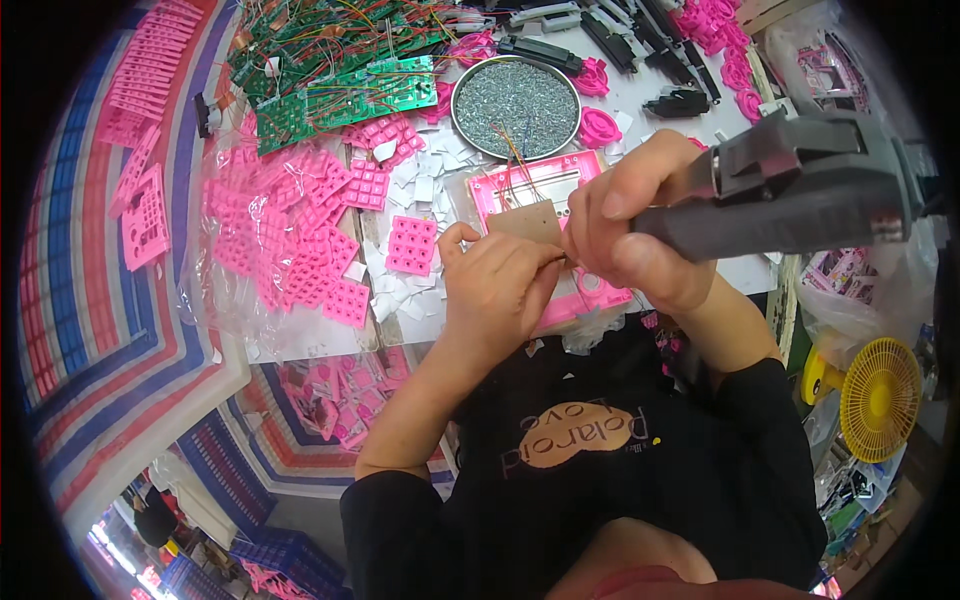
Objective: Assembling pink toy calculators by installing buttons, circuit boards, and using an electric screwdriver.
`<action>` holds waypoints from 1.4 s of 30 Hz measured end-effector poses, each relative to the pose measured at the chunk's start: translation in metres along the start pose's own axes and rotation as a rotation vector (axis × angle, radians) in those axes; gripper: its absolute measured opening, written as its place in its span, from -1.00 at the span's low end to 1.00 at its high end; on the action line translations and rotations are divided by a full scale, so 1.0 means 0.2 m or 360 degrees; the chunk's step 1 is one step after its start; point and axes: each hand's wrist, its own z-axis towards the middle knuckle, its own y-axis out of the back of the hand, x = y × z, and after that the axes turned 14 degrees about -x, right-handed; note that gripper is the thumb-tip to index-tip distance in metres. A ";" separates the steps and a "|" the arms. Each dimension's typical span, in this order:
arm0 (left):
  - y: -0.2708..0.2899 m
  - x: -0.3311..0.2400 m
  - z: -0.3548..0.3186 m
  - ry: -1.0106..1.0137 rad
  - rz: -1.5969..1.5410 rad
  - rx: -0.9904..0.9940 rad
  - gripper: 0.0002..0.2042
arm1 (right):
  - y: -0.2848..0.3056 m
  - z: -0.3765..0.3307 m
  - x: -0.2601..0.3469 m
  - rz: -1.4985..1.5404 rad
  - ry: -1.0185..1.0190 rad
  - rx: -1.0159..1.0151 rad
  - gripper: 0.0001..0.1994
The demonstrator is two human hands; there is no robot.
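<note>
My right hand (650,215) is closed around a dark grey electric screwdriver (800,190), whose body rises toward the camera. Its tip is hidden behind my fingers. Below it lies a pink plastic casing (490,185) with thin wires (515,165) coming up from its far part. A brown board (530,220) rests inside the casing. Over the board's near edge, my left hand (500,285) is bent with its fingertips pinched together close to my right fingers; what they pinch, if anything, is hidden. A round metal dish of small screws (515,105) stands just beyond the casing.
Pink keypads (410,245) lie left of the casing, many in a clear bag (235,250). Green circuit boards (350,95) with wires are heaped at the far left. Black parts (610,40) and pink rings (600,128) lie far right. A yellow fan (880,400) stands at right.
</note>
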 end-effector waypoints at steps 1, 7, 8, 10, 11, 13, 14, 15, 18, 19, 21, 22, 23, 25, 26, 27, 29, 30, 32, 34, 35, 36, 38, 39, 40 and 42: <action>0.00 0.00 0.00 -0.0006 -0.0009 -0.0007 -0.86 | 0.00 -0.01 -0.01 -0.0019 0.0002 0.0004 -0.67; 0.00 -0.01 -0.01 -0.0037 0.0065 0.0046 -0.89 | 0.00 -0.03 -0.03 -0.0175 0.0061 0.0035 -0.68; 0.00 0.00 -0.02 -0.0045 0.0095 0.0053 -0.90 | 0.02 -0.03 -0.03 -0.0167 0.0050 0.0020 -0.68; 0.02 0.03 -0.05 -0.0063 0.0156 0.0066 -0.91 | 0.05 -0.02 -0.07 -0.0204 0.0084 -0.0036 -0.70; 0.03 0.05 -0.04 -0.0047 0.0204 0.0032 -0.91 | 0.07 -0.02 -0.08 -0.0226 0.0101 -0.0068 -0.71; 0.04 0.07 -0.02 -0.0016 0.0301 -0.0036 -0.90 | 0.08 0.00 -0.09 -0.0235 0.0072 -0.0102 -0.71; 0.07 0.05 -0.03 -0.0071 0.0251 0.0173 -0.90 | 0.09 0.01 -0.11 -0.0249 0.0067 -0.0114 -0.72; 0.06 0.04 -0.05 -0.0078 0.0281 0.0188 -0.89 | 0.10 0.02 -0.13 -0.0263 0.0064 -0.0125 -0.72; 0.04 0.01 -0.11 -0.0111 0.0354 0.0265 -0.84 | 0.09 0.03 -0.19 -0.0406 0.0152 -0.0140 -0.73; 0.04 0.01 -0.12 -0.0103 0.0340 0.0288 -0.84 | 0.09 0.03 -0.19 -0.0423 0.0140 -0.0148 -0.73; 0.05 0.01 -0.13 -0.0076 0.0330 0.0330 -0.83 | 0.08 0.03 -0.22 -0.0438 0.0111 -0.0151 -0.74; 0.06 0.00 -0.13 -0.0062 0.0330 0.0327 -0.82 | 0.06 0.03 -0.22 -0.0434 0.0068 -0.0144 -0.74; 0.06 0.00 -0.14 -0.0049 0.0326 0.0321 -0.82 | 0.05 0.03 -0.21 -0.0434 0.0025 -0.0137 -0.74; 0.06 0.00 -0.14 -0.0010 0.0305 0.0314 -0.82 | 0.04 0.02 -0.22 -0.0470 0.0007 -0.0081 -0.75; 0.06 0.00 -0.15 0.0018 0.0288 0.0311 -0.82 | 0.04 0.02 -0.23 -0.0505 0.0031 -0.0029 -0.75; 0.06 0.00 -0.15 0.0047 0.0271 0.0308 -0.82 | 0.05 0.02 -0.24 -0.0568 0.0063 0.0020 -0.75; 0.06 0.00 -0.16 0.0075 0.0255 0.0310 -0.84 | 0.08 0.02 -0.25 -0.0696 0.0134 0.0112 -0.75; 0.05 0.00 -0.17 0.0087 0.0246 0.0310 -0.84 | 0.08 0.03 -0.25 -0.0732 0.0155 0.0155 -0.75; 0.05 -0.01 -0.16 0.0091 0.0243 0.0304 -0.86 | 0.07 0.04 -0.23 -0.0677 0.0066 0.0134 -0.75; 0.05 0.01 -0.16 0.0042 0.0217 0.0239 -0.87 | 0.03 0.05 -0.17 -0.0460 -0.0088 0.0031 -0.74; 0.05 0.03 -0.17 -0.0001 0.0202 0.0167 -0.86 | 0.01 0.05 -0.14 -0.0326 -0.0139 0.0001 -0.73; 0.04 0.05 -0.17 -0.0044 0.0185 0.0097 -0.85 | 0.02 0.06 -0.11 -0.0157 -0.0129 -0.0005 -0.73; 0.03 0.06 -0.14 0.0008 0.0096 0.0019 -0.85 | -0.04 0.08 -0.03 0.0160 -0.0005 0.0041 -0.71; 0.03 0.05 -0.12 0.0031 0.0048 -0.0016 -0.85 | -0.05 0.06 -0.01 0.0175 -0.0034 0.0067 -0.70; 0.03 0.04 -0.12 0.0056 0.0019 -0.0012 -0.85 | -0.06 0.04 0.01 0.0191 -0.0069 0.0088 -0.69; 0.04 0.00 -0.10 0.0101 -0.0029 -0.0015 -0.85 | -0.06 0.02 0.01 0.0255 -0.0063 0.0132 -0.70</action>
